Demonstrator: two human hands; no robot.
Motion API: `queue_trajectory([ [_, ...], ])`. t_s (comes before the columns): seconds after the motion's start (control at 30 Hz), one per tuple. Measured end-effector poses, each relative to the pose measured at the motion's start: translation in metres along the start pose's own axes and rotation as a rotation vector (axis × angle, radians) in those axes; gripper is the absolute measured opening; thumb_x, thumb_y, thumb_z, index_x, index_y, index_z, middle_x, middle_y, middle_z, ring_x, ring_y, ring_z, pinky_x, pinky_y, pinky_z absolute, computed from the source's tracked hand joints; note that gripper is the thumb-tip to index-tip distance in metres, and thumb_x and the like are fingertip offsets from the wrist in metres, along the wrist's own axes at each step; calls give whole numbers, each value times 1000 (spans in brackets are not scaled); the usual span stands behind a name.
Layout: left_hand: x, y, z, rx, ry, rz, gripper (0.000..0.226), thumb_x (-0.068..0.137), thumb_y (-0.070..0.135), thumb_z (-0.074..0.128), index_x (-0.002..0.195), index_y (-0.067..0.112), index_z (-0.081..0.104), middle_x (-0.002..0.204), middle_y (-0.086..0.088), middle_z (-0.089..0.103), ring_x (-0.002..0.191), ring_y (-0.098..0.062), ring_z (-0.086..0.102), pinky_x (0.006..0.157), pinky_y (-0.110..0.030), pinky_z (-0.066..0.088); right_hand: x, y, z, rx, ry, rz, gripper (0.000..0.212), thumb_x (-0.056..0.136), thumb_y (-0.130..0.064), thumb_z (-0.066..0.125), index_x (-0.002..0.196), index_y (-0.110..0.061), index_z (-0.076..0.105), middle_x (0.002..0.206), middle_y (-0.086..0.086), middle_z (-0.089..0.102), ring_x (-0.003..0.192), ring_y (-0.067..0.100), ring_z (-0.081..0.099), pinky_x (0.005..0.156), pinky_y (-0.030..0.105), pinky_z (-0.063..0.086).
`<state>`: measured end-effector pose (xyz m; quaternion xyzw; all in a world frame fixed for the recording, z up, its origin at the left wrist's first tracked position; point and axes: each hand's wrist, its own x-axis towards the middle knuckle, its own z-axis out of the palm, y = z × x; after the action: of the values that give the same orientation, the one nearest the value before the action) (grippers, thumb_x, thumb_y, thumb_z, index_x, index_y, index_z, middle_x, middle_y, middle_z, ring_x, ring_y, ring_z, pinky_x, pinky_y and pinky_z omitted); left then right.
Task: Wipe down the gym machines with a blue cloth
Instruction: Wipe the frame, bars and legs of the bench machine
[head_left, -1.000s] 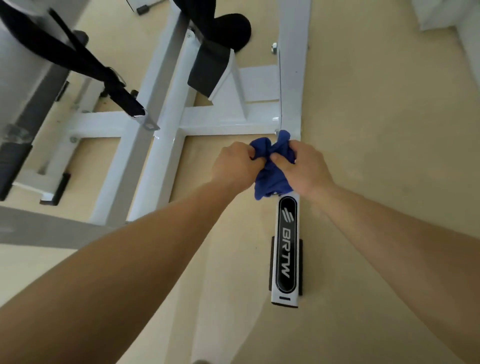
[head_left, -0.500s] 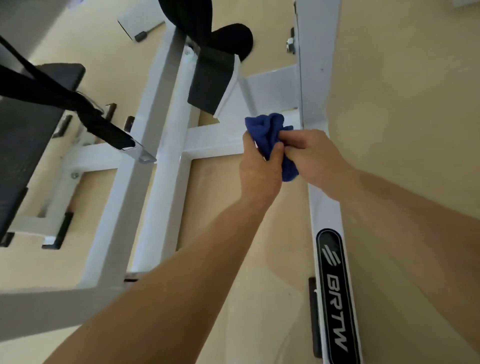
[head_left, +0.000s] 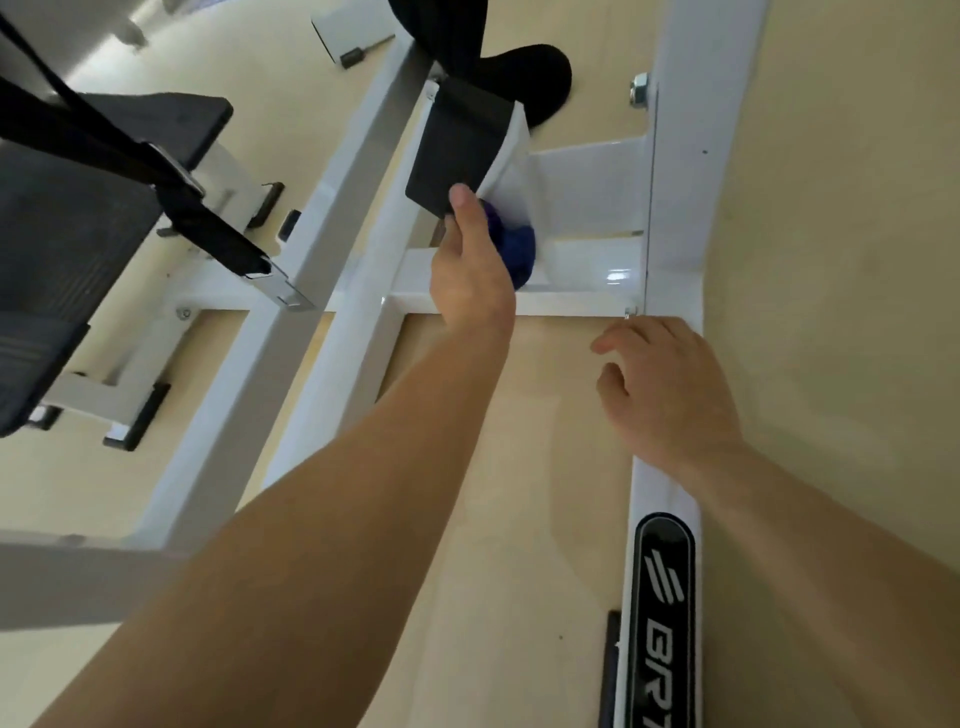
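Note:
My left hand (head_left: 470, 265) holds the bunched blue cloth (head_left: 515, 252) against the white cross bar (head_left: 587, 270) of the gym machine, just below a black pad (head_left: 454, 148). Most of the cloth is hidden behind that hand. My right hand (head_left: 670, 389) hovers above the long white base rail (head_left: 662, 493) with fingers loosely curled and nothing in it. The rail carries a black oval logo plate (head_left: 662, 613).
White frame tubes (head_left: 291, 332) run diagonally on the left. A black strap with a metal buckle (head_left: 208, 213) hangs over them, beside a dark seat pad (head_left: 67, 249). Beige floor (head_left: 841, 312) spreads on the right. A bolt (head_left: 640, 88) sticks out of the upright.
My right hand has let go of the cloth and drawn back over the base rail. My left hand has carried the cloth forward onto the cross bar under the black pad.

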<state>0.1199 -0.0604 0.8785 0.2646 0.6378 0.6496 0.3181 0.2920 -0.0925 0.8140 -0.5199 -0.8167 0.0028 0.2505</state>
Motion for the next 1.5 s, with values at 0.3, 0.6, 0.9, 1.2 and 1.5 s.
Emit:
queue_trajectory([
  [0.3,2,-5,-4,-128,194,-147,39,85,28,75,118,17,57,104,2,65,84,-15,63,49,-13,43,-3,-24,-2,37,98,21,19,77,-25,45,74,-20,63,81,-5,62,92,21,55,87,33,43],
  [0.6,-12,-1,-3,-90,169,23,25,80,30,80,101,21,69,92,10,70,80,-6,66,71,-21,56,-30,-16,-7,-53,92,-7,24,80,-24,43,70,-15,62,77,-1,60,89,22,54,84,35,46],
  [0.9,-9,-21,11,170,116,205,22,79,30,79,88,26,60,106,6,55,85,-6,60,80,-22,51,-29,-10,-12,-146,136,-45,29,84,-25,42,71,-12,65,74,2,62,94,25,56,88,38,47],
  [1.2,-4,-48,12,351,-16,163,19,84,22,73,94,16,58,113,3,43,78,-4,50,76,-23,44,-33,-8,-1,-79,133,-2,26,84,-23,43,72,-12,63,78,2,62,100,25,58,88,38,49],
  [1.5,-3,-3,4,66,160,211,17,81,33,77,90,27,64,99,6,66,83,-6,65,77,-23,57,-33,-14,1,-63,119,3,30,84,-25,38,73,-11,63,79,3,63,105,26,59,89,39,49],
])
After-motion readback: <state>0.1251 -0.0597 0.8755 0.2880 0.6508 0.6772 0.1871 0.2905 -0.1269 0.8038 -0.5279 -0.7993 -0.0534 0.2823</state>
